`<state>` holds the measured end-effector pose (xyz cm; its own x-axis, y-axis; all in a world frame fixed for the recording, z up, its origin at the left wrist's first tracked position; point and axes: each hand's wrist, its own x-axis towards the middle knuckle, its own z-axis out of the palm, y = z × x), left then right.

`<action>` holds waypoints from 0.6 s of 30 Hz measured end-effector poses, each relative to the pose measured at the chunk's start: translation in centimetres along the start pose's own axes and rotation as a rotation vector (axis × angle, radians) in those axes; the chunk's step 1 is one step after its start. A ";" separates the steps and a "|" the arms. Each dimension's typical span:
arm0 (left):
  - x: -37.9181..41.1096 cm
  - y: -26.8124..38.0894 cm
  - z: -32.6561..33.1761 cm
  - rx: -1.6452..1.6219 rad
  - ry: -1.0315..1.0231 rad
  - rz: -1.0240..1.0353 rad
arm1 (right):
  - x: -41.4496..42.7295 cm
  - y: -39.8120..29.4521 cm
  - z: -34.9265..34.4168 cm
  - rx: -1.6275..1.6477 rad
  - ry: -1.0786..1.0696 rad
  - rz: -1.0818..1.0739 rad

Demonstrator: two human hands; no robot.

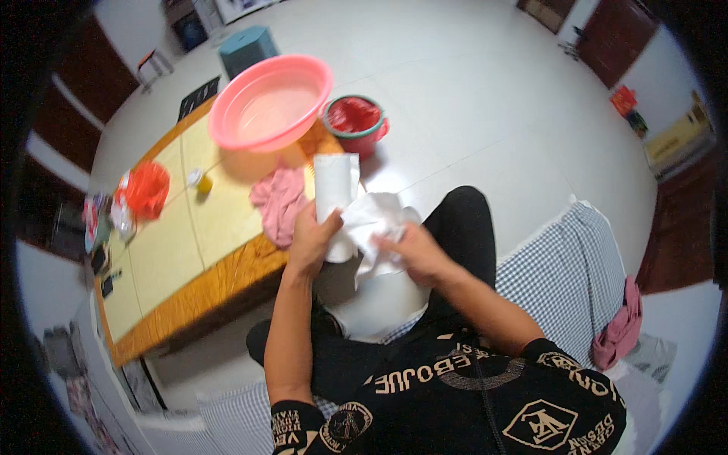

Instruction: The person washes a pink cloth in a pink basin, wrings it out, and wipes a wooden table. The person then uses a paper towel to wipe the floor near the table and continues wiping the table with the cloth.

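Note:
My left hand (311, 239) holds an upright roll of white paper towel (334, 185), the thumb across its front. Bunched white paper sheets (372, 222) are gripped in my right hand (418, 253), which is slightly blurred, just right of the roll. Whether these sheets are still joined to the roll I cannot tell. Close to my left hand, a crumpled pink cloth (281, 205) lies at the edge of the wooden table (227, 278). Below my hands, between my legs, is a whitish rounded surface (381, 301), partly hidden by the paper.
A large pink basin (270, 105) stands on the table's far end, beside a lined red bucket (357, 122). Further left on the table are a yellow bottle with a white cap (200, 181) and a red plastic bag (147, 190). Checked cloth (560, 267) covers the seat at right.

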<state>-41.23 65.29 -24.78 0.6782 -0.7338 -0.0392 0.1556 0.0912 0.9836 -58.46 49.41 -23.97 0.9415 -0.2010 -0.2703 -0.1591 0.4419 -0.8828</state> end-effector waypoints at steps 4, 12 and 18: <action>-0.5 -0.4 2.2 0.020 -0.048 0.012 | -0.5 1.2 1.7 -0.183 0.066 -0.152; -2.1 -2.8 5.3 0.044 -0.137 0.048 | -2.0 2.1 0.5 -0.213 0.122 -0.262; -1.6 -1.8 4.7 0.054 -0.161 0.141 | -6.4 -0.3 -7.0 -0.249 0.532 -0.389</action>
<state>-45.97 63.12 -25.67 0.5665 -0.8147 0.1237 0.0254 0.1673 0.9856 -66.52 44.50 -24.66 0.6812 -0.7320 -0.0125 0.0363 0.0509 -0.9980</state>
